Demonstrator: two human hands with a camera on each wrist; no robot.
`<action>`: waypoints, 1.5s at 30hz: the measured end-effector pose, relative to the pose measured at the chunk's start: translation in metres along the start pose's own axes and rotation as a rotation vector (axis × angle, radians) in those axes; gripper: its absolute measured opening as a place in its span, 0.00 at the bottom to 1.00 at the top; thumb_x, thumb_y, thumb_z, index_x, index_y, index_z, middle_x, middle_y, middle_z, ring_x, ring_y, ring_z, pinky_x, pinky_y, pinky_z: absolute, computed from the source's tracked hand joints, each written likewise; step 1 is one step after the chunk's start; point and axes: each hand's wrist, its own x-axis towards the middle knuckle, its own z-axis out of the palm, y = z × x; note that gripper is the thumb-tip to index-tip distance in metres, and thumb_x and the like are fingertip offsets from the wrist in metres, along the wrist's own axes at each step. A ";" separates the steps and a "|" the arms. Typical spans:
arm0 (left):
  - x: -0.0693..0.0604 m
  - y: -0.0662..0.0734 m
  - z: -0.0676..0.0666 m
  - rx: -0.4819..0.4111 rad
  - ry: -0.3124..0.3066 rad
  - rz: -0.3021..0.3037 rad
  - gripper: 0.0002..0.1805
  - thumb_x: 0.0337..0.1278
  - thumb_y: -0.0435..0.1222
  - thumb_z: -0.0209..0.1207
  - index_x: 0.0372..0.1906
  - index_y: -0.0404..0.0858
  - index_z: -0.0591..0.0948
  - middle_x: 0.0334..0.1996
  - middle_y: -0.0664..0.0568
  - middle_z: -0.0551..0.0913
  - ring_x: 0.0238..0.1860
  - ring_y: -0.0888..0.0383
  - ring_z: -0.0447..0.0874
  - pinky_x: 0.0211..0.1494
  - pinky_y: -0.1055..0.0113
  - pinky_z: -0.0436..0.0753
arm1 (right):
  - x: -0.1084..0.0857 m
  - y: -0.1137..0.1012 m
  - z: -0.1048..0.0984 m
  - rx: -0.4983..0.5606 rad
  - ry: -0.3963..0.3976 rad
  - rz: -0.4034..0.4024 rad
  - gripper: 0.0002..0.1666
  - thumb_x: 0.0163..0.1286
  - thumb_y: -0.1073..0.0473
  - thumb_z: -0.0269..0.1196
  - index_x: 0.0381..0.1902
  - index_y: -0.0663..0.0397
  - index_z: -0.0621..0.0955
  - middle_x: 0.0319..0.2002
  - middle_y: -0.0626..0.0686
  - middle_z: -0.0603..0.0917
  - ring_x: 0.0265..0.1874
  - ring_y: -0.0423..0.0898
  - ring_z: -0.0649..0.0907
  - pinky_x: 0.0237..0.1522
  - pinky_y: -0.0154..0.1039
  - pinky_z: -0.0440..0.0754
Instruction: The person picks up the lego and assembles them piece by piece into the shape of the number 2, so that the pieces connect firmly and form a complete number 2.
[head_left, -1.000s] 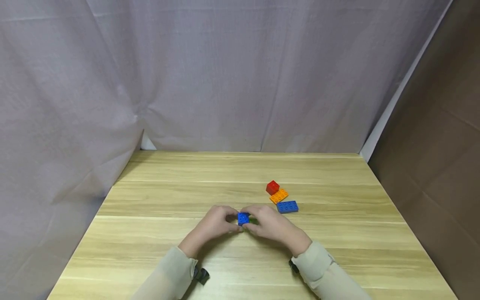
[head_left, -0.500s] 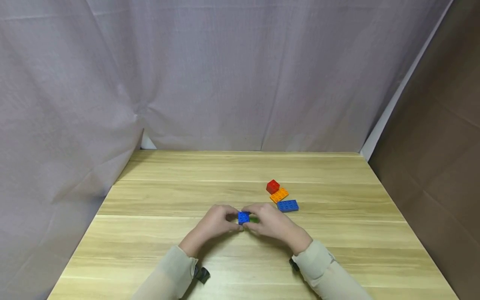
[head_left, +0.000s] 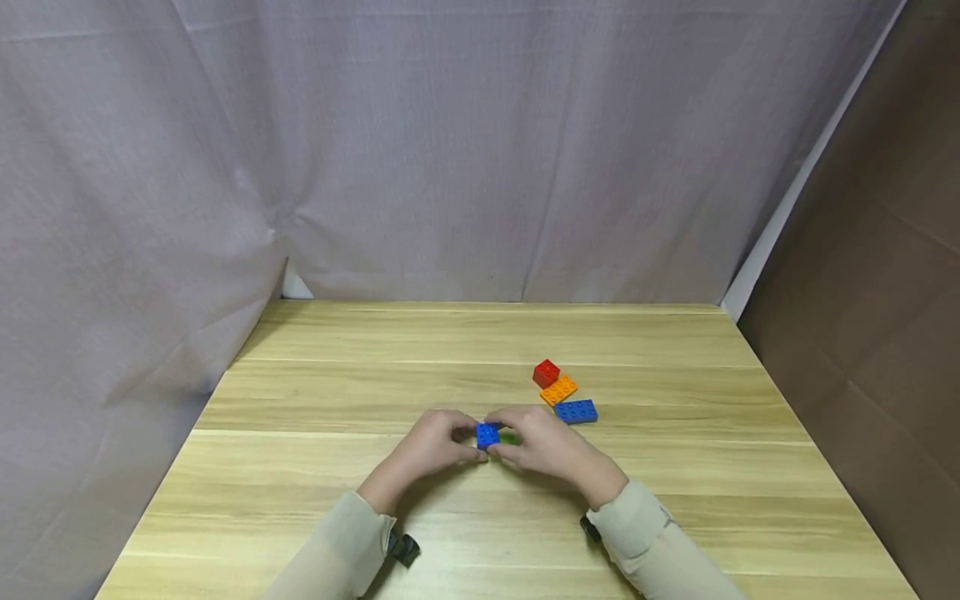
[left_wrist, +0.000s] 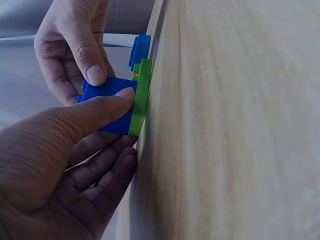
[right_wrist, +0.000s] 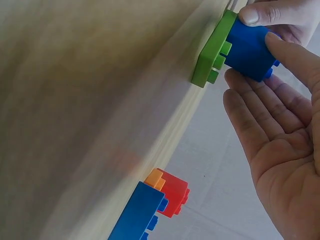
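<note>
"Two sides secured?"
"Yes: my left hand (head_left: 431, 442) and right hand (head_left: 546, 446) pinch the blue block (head_left: 487, 435) atop the green block (left_wrist: 143, 92). For proper seating, I should align edges, press evenly downward."

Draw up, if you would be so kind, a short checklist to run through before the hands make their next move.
1. Left hand pinches the square blue brick: ok.
2. Right hand pinches it too: ok.
3. Square blue brick sits on the green brick, with no visible gap: ok.
4. Studs on the green brick are exposed beside it: ok.
5. Square blue brick is fully locked on: cannot tell.
6. Red brick, orange brick and long blue brick lie outside both grips: ok.
</note>
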 end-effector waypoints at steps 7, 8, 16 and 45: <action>-0.001 0.000 0.000 0.002 -0.005 -0.013 0.16 0.48 0.46 0.76 0.43 0.46 0.89 0.39 0.63 0.87 0.44 0.63 0.84 0.53 0.62 0.81 | -0.001 0.001 -0.002 0.022 -0.006 0.005 0.17 0.68 0.52 0.70 0.53 0.46 0.84 0.50 0.41 0.86 0.50 0.38 0.84 0.53 0.38 0.83; -0.001 0.001 0.000 0.002 -0.006 -0.015 0.16 0.48 0.46 0.76 0.43 0.46 0.89 0.39 0.63 0.87 0.44 0.63 0.84 0.53 0.62 0.81 | -0.001 0.001 -0.002 0.024 -0.006 0.003 0.17 0.68 0.52 0.70 0.53 0.47 0.84 0.50 0.42 0.86 0.50 0.38 0.84 0.53 0.38 0.83; 0.000 0.001 0.001 0.011 -0.006 -0.016 0.16 0.49 0.46 0.76 0.43 0.45 0.89 0.40 0.61 0.88 0.44 0.62 0.84 0.52 0.62 0.82 | -0.006 0.003 -0.007 0.031 0.007 0.022 0.22 0.67 0.51 0.71 0.56 0.51 0.83 0.50 0.47 0.87 0.50 0.44 0.85 0.52 0.42 0.84; -0.002 0.003 0.001 0.025 0.005 -0.052 0.21 0.47 0.46 0.77 0.46 0.42 0.88 0.41 0.58 0.88 0.44 0.61 0.83 0.53 0.62 0.82 | -0.023 0.066 -0.041 -0.029 0.149 0.214 0.24 0.68 0.50 0.69 0.56 0.59 0.83 0.51 0.55 0.87 0.48 0.52 0.86 0.52 0.51 0.84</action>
